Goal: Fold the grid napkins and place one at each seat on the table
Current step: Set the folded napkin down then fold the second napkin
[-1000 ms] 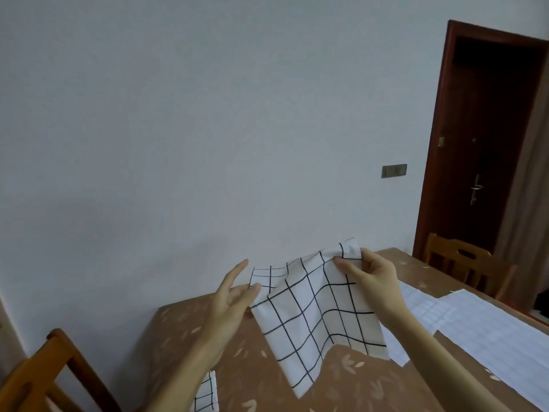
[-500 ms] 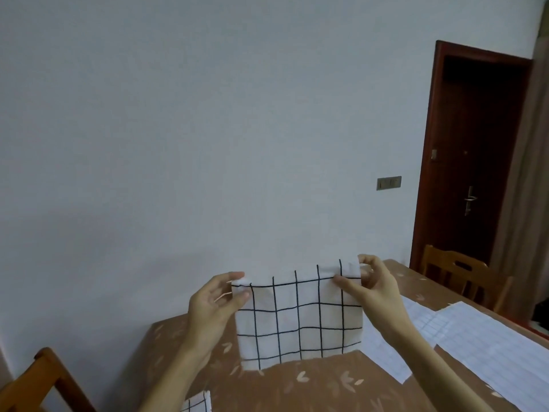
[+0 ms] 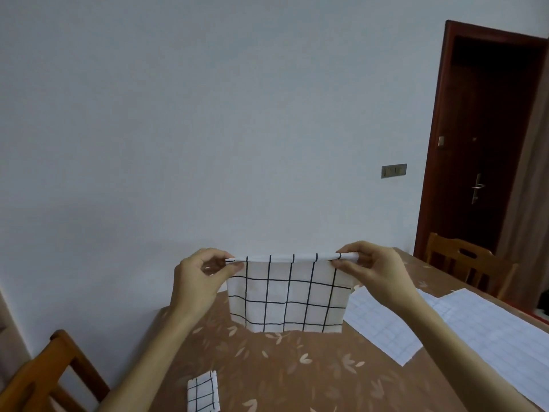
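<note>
The white cloth napkin with a black grid (image 3: pixel 286 295) hung in the air above the brown leaf-patterned table (image 3: pixel 297 370), at about 12 o'clock from me and clear of the tabletop as far as I could judge; my left hand (image 3: pixel 197 281) pinched its upper corner at 9 o'clock, thumb and forefinger closed on the cloth, and my right hand (image 3: pixel 372 269) pinched the opposite corner at 3 o'clock in the same way; the other fingers of both hands were curled and held nothing. The top edge ran taut and level between the two pinches, so the long axis lay straight across, 9 to 3; the rest fell flat towards 6 o'clock, doubled over as it seemed, its lower hem hanging over the table. I judged the coming move to turn on that line: both hands stood equally near, one at each end, so a further fold would mean bringing one corner across to the other along that axis, or lowering the hem to the table first; neither hand had the advantage. A small folded grid napkin (image 3: pixel 203 394) lay on the table at 7 o'clock, near the wooden chair (image 3: pixel 44 379) there; I took that seat as served. Flat white sheets with a fine grid (image 3: pixel 481 331) lay at 4 o'clock, well apart from the hanging cloth; a second wooden chair (image 3: pixel 466 263) stood at 2 o'clock, with no folded napkin that I could see before it.
</note>
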Demonstrator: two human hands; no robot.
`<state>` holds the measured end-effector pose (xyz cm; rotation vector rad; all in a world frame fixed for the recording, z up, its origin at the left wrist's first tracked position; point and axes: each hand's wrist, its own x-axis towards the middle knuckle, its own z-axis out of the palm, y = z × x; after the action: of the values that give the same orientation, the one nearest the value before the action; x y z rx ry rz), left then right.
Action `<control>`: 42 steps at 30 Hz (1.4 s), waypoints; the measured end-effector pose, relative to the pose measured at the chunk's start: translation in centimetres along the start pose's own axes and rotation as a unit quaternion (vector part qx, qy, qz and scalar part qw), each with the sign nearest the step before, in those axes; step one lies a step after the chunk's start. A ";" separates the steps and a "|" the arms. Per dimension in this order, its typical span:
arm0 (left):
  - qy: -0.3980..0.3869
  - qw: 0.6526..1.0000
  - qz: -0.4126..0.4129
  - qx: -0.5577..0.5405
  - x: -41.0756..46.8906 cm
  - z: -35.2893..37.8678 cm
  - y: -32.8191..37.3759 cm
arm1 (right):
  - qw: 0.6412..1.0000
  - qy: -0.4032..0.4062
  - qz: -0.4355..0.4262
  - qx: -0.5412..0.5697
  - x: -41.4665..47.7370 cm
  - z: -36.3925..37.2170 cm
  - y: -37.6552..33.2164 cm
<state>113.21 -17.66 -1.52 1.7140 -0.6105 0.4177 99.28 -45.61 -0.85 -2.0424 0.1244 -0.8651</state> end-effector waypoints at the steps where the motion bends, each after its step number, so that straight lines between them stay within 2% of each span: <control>1: -0.002 1.000 0.009 0.027 -0.1 0.0 0.0 | 1.000 0.001 -0.009 -0.023 0.1 0.0 0.0; 6: -0.077 0.990 0.036 0.115 -0.9 0.6 -0.3 | 0.994 -0.030 -0.060 -0.080 0.6 0.4 -0.5; 11: -0.203 0.972 0.034 0.110 -2.8 4.0 1.0 | 0.987 -0.084 -0.122 -0.064 0.8 1.9 -2.9; 14: -0.199 0.977 0.003 0.079 -3.7 6.3 1.2 | 0.977 -0.109 -0.166 -0.074 0.5 2.8 -4.2; 16: -0.178 0.983 -0.022 0.036 -3.9 6.9 1.0 | 0.975 -0.073 -0.182 -0.104 0.4 3.0 -4.2; 19: -0.150 0.986 -0.057 -0.051 -3.7 6.9 1.1 | 0.986 0.019 -0.141 -0.088 0.1 1.9 -3.1; 22: -0.118 0.975 -0.119 -0.148 -3.5 6.1 1.2 | 0.997 0.068 -0.024 0.013 -1.0 0.7 -2.1; 24: -0.103 0.964 -0.158 -0.190 -3.3 5.9 1.0 | 0.995 0.039 0.046 0.075 -1.9 0.5 -1.5; 27: -0.098 0.948 -0.204 -0.225 -3.2 5.8 1.4 | 0.987 -0.058 0.099 0.108 -3.0 1.0 -0.7; 31: -0.113 0.941 -0.221 -0.229 -3.5 6.0 1.4 | 0.978 -0.112 0.100 0.146 -3.7 2.0 -0.4; 42: -0.210 0.928 -0.253 -0.173 -4.5 5.3 2.1 | 0.981 -0.074 0.067 0.165 -3.5 3.9 -0.9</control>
<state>108.13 -22.35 -3.71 1.5471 -0.4814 -0.4155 98.86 -41.02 -3.43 -1.7572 0.0327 -0.6027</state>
